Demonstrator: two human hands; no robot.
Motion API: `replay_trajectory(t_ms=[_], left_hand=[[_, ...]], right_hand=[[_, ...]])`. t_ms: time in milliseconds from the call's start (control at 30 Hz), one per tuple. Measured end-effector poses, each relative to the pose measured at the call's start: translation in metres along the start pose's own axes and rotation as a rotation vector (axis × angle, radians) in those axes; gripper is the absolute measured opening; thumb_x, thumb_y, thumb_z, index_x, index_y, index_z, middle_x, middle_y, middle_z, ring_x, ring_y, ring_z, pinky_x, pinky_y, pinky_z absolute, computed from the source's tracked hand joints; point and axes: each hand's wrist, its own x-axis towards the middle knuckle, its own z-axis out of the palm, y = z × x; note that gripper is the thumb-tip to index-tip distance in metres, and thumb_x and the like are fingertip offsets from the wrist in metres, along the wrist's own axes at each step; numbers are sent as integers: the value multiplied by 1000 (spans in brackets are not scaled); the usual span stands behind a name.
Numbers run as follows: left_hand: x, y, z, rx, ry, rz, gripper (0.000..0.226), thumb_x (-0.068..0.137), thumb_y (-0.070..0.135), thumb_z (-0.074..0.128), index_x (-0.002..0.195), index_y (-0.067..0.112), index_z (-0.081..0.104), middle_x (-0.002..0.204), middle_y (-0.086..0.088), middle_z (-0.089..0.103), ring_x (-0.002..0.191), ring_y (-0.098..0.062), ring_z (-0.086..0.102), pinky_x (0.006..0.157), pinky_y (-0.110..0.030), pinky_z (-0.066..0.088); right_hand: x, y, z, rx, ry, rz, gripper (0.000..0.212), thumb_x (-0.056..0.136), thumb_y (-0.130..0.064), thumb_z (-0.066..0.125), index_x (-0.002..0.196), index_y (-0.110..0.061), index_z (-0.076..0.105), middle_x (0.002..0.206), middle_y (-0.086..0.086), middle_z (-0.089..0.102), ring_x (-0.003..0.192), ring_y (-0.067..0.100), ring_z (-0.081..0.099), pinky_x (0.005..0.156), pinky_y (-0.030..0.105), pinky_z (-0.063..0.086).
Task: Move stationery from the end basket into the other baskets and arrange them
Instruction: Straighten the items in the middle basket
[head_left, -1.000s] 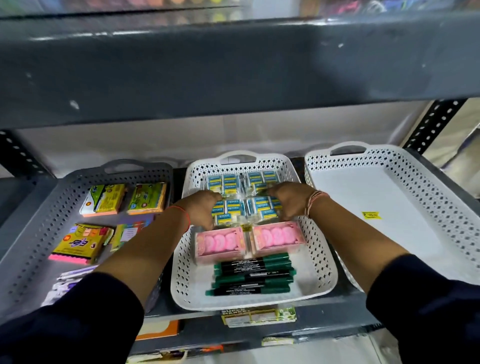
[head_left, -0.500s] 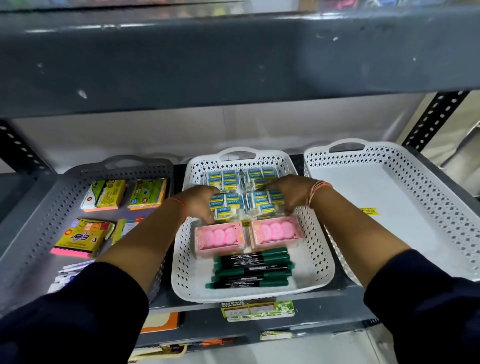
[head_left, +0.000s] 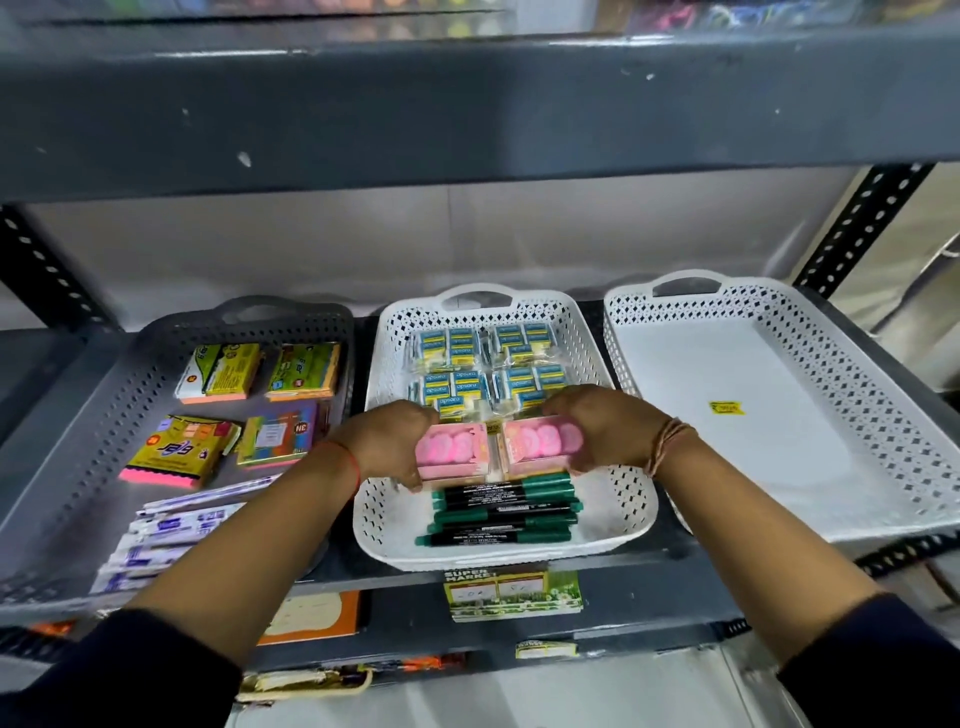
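Pink boxes gripped in the middle white basket (head_left: 631, 512)

We see our left hand (head_left: 387, 441) curled around the outer end of the left pink box (head_left: 452, 451) and our right hand (head_left: 605, 428) wrapped the same way around the right pink box (head_left: 537, 444), fingers closed on each, the two boxes side by side and nearly touching. Behind them lie blue-and-yellow eraser packs (head_left: 485, 366), in front a row of green markers (head_left: 501, 512). To our left the grey basket (head_left: 98, 421) holds sticky-note pads (head_left: 221, 371) and wrapped pens (head_left: 156, 545); the right white basket (head_left: 852, 374) carries only a yellow sticker (head_left: 727, 408)
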Motion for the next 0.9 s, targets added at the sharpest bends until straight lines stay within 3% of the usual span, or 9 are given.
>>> replay_trajectory(t_ms=[67,267,400,500,600,667,733,800,900], left_hand=[[2,0,1,26,4,11,63,62,17,82,116,7,52,115,-12,58,101,-27,57,87,-36,49],[3,0,1,66,30,9,68,62,22,82,120,8,50,116,-13,58,105,-27,53,86,-31,46],[-4,0,1,34,38,-12,79,63,26,81,129,6,44,129,-13,52,118,-26,47,95,-29,41],[-26,0,-8,-102,129,-31,84,64,24,81,135,6,40,139,-13,45,126,-24,42,103,-24,34],[-59,3,-9,-517,429,-109,60,69,23,78,122,7,54,126,-12,58,112,-23,55,95,-24,39],[-79,14,-1,-836,451,-140,24,79,20,69,101,10,65,109,-13,68,97,-26,62,89,-33,48],[-84,28,11,-816,304,-200,12,87,9,56,91,9,67,106,-17,68,96,-32,62,86,-39,49],[-77,39,21,-542,138,-275,24,89,5,45,104,2,64,118,-17,62,105,-30,58,87,-32,47],[-61,54,28,-217,7,-317,30,88,1,39,111,-6,55,124,-21,55,112,-30,55,84,-28,45]], right_hand=[[0,0,4,17,12,-11,53,68,-13,76,119,-8,60,117,10,63,108,25,56,95,33,48],[1,-1,6,78,2,61,63,68,-12,75,126,-12,50,119,10,62,106,25,57,86,26,46],[0,-7,1,61,-25,86,74,69,-15,78,134,-14,43,129,11,58,116,27,54,99,36,47],[-17,-13,-9,169,91,126,85,71,-19,79,142,-14,34,142,9,49,127,23,47,108,28,36],[-48,-15,-17,648,304,268,50,82,-16,70,128,-12,53,121,9,63,106,19,58,95,30,46],[-64,-21,-15,923,291,374,18,85,-1,62,102,-1,66,91,11,70,89,27,65,85,37,55],[-65,-30,-7,701,151,479,19,84,5,56,100,7,66,95,19,71,92,34,66,89,43,55],[-60,-45,3,362,-32,515,29,87,0,49,114,3,61,119,19,63,111,30,59,98,33,47],[-46,-62,18,116,-198,500,30,92,-4,41,118,5,54,126,21,58,117,28,55,96,29,45]])
